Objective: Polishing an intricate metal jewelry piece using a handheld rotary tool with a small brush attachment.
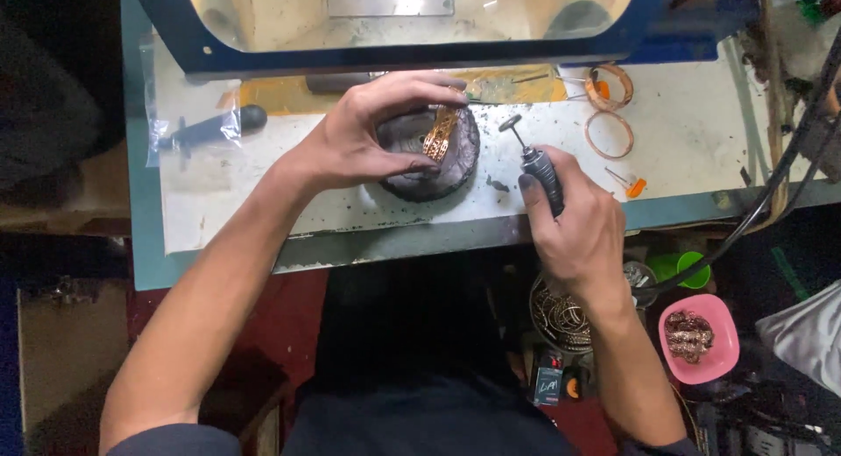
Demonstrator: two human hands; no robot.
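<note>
Bangle (441, 134) partly under left hand (368, 136) fingers, pattern perhaps blurred.

This is a small jewellery workshop: a scuffed, stained workbench (263, 219) carries loose copper-coloured bangles (609, 134), a dark round work block (429, 154) and a rotary handpiece (540, 171), with a pink bowl of metal pieces (698, 338) below.

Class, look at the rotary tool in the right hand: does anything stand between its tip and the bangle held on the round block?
Nothing visible does. The tool's tip points toward the bangle across bare tabletop; the left hand grips the bangle from the far side.
</note>
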